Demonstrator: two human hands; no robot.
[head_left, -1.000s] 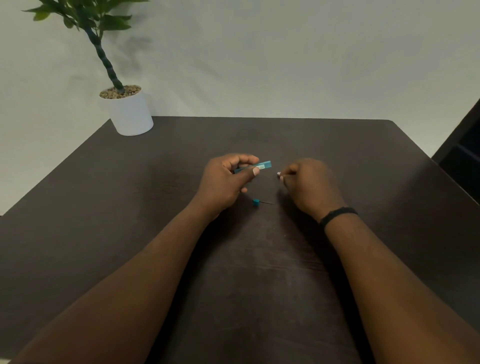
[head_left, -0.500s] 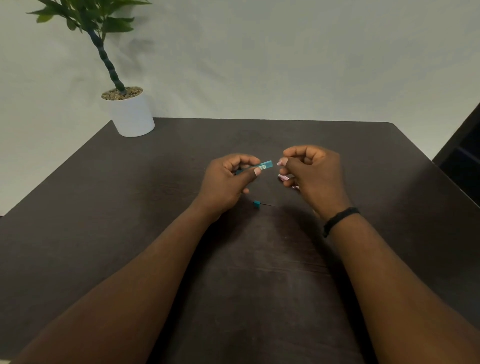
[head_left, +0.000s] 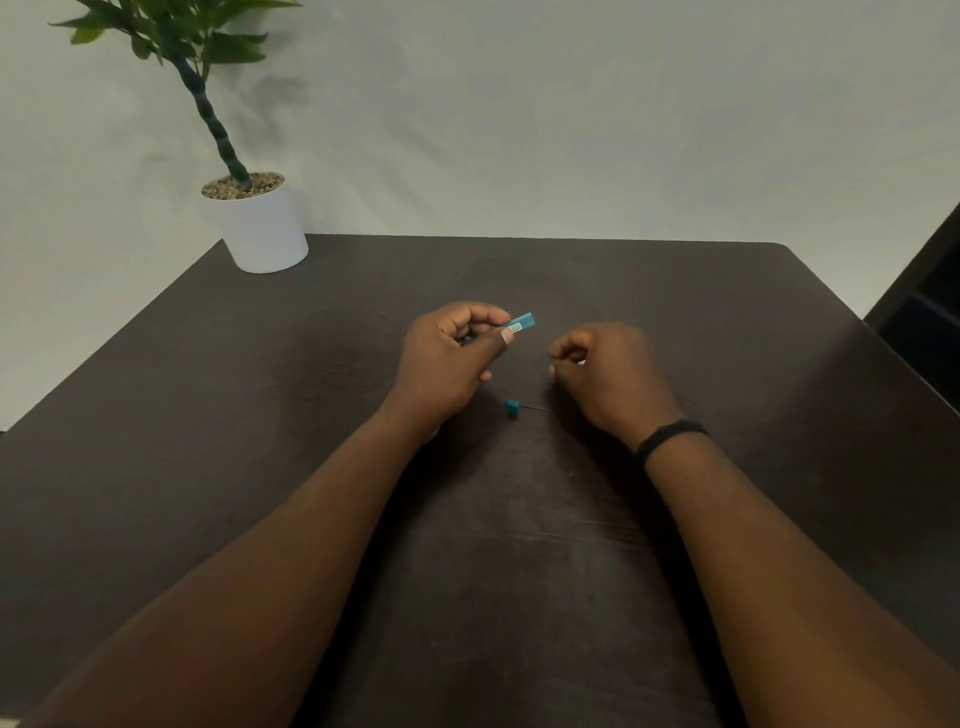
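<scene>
My left hand (head_left: 441, 364) grips a slim teal case (head_left: 522, 323) with a white label between thumb and fingers, its far end pointing right and slightly up. My right hand (head_left: 608, 374) hovers low over the table just right of it, fingers curled and thumb against the fingertips; I see nothing between them. A small teal cap (head_left: 512, 407) lies on the dark table (head_left: 260, 415) between my hands, with a thin dark rod (head_left: 536, 409) sticking out to its right.
A white pot (head_left: 265, 228) with a green plant stands at the table's back left corner. Dark furniture (head_left: 930, 322) stands beyond the right edge. A black band (head_left: 670, 436) circles my right wrist.
My right hand rose to the open end of the teal case half a second ago, then dropped back down and to the right. My left hand and the cap stayed put.
</scene>
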